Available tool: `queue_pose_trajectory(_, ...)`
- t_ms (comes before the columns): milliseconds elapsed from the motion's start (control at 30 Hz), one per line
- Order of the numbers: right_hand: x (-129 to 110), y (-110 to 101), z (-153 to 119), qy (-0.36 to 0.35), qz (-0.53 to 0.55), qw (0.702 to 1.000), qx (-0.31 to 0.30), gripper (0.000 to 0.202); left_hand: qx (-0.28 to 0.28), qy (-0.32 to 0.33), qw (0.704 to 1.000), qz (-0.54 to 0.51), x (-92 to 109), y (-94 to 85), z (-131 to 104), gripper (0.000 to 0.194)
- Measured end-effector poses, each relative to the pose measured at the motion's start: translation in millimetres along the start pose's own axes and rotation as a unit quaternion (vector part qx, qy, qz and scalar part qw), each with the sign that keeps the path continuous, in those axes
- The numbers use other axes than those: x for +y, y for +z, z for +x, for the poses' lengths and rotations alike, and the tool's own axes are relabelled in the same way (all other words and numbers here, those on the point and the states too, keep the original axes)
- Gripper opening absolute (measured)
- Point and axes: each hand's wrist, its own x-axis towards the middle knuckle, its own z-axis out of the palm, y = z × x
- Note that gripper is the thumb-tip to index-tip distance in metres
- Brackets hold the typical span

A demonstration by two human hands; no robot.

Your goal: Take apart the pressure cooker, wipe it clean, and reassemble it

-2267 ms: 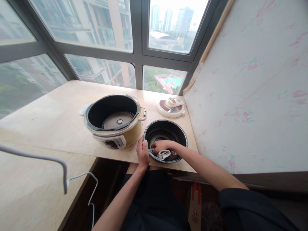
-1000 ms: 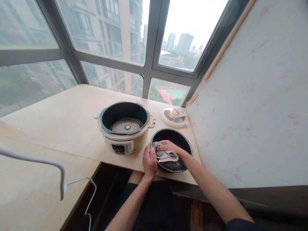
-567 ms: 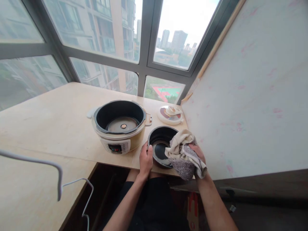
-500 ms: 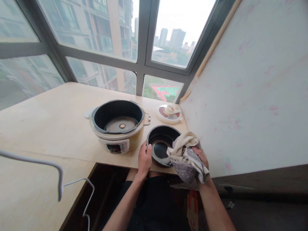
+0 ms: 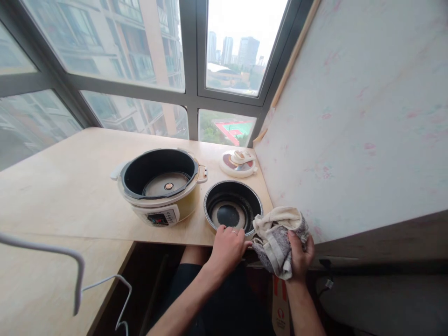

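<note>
A black inner pot (image 5: 214,205) rests near the front edge of the wooden counter, its bottom showing a dark round patch inside a paler ring. My left hand (image 5: 229,247) is at its near rim, fingers curled over the edge and thumb pointing right toward the cloth. Just right of the pot, my right hand (image 5: 299,254) grips a bunched white-and-grey cloth (image 5: 278,238), which hangs close to the pot's rim. To the left stands the electric pressure cooker (image 5: 189,205), uncovered, with a dark hollow inside. Its lid (image 5: 238,163) lies behind the pot.
The counter (image 5: 70,186) runs left beneath large windows (image 5: 231,51). A wall with faint floral patches (image 5: 353,121) rises close on the right. White bent wire (image 5: 79,275) juts in at the lower left. Below the counter, a paper bag (image 5: 280,308) shows near my legs.
My left hand has shifted from the pot's left side to its near rim. The cloth and my right hand have moved slightly right and down, off the pot. The view has shifted slightly.
</note>
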Motion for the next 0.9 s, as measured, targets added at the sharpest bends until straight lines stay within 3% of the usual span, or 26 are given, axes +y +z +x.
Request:
queue_pose_trajectory(200, 13.2, -15.3, 6.7, -0.068, -0.084, 0.994, -0.023, 0.037, 0.049, 0.008, 0.999, -0.014, -6.4, 10.1, 0.9, 0.027)
queue_pose_trajectory(367, 21.8, -4.3, -3.6, -0.166, -0.126, 0.974, -0.087, 0.030, 0.110, -0.002, 0.994, -0.027, -7.1, -4.4, 11.5, 0.026)
queue_pose_trajectory(533, 11.9, 24.8, -35.0, -0.371, -0.139, 0.899, -0.187, 0.024, 0.175, -0.063, 0.978, -0.090, -3.6, -21.5, 26.9, 0.027)
queue_pose_trajectory(600, 4.0, 34.8, -45.4, -0.414, -0.160, 0.873, -0.203, 0.029, 0.192, -0.083, 0.971, -0.113, -2.8, -24.8, 28.7, 0.029)
queue_pose_trajectory(733, -9.6, 43.6, -47.6, -0.446, -0.182, 0.853, -0.199, 0.035, 0.228, -0.113, 0.954, -0.159, -3.4, -26.5, 22.2, 0.031)
queue_pose_trajectory(900, -20.7, 42.0, -21.4, -0.443, -0.191, 0.855, -0.190, 0.034, 0.281, -0.142, 0.922, -0.226, -6.8, -23.1, 5.0, 0.029)
